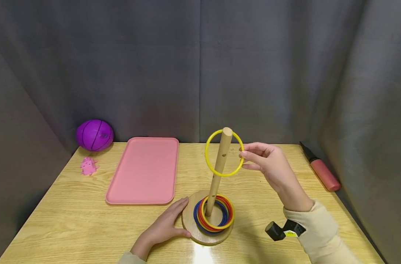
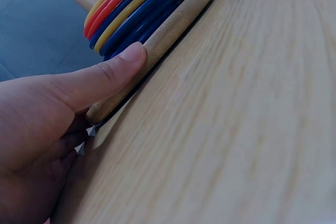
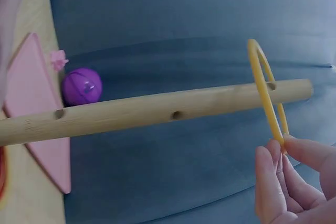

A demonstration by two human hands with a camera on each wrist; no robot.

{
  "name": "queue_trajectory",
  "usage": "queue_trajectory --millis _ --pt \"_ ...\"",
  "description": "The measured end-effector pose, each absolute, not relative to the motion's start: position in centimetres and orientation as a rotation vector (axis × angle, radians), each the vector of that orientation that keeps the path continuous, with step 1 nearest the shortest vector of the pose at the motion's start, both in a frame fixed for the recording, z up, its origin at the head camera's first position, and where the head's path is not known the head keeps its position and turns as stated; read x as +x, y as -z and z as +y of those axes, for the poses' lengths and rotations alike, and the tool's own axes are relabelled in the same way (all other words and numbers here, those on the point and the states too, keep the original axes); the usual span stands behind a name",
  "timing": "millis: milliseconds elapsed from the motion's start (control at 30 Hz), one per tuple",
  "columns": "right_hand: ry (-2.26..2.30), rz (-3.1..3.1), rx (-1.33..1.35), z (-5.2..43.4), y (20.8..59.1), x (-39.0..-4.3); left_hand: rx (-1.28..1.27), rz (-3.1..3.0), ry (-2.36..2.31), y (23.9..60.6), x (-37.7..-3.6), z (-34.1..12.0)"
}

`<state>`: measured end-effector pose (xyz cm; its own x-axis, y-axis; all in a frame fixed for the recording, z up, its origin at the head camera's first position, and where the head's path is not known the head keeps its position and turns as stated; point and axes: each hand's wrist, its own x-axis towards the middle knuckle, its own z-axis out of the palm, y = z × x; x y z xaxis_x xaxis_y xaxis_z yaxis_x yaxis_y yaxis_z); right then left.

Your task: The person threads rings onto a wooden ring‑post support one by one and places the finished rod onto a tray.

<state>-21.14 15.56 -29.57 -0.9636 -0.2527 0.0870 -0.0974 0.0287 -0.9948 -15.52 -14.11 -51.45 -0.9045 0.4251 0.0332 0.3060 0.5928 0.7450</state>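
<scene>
A wooden ring-toss stand has an upright pole on a round base. Several blue, red and yellow rings lie stacked around the pole's foot. My right hand pinches a yellow ring between thumb and fingertips. In the right wrist view this ring encircles the pole near its top. My left hand holds the left rim of the base. The left wrist view has the thumb against the rim and the other fingers partly hidden beside it.
Left of the stand lies a pink tray. A purple ball and a small pink figure are at the far left. A red and black hand pump lies along the right edge. Grey curtains surround the table.
</scene>
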Motion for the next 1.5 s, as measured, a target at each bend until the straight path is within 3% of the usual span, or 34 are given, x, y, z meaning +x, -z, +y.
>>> queue_trajectory --millis 500,900,1500 --pt "1.723 2.313 -0.299 16.3 36.7 -20.9 0.606 2.668 -1.209 51.4 -15.5 -14.2" --pt "1.459 2.403 -0.428 15.8 41.3 -20.9 0.606 2.665 -1.212 51.5 -15.5 -14.1" --pt "1.137 2.839 -0.506 14.4 43.2 -20.1 0.622 2.683 -1.216 51.3 -15.5 -14.0"
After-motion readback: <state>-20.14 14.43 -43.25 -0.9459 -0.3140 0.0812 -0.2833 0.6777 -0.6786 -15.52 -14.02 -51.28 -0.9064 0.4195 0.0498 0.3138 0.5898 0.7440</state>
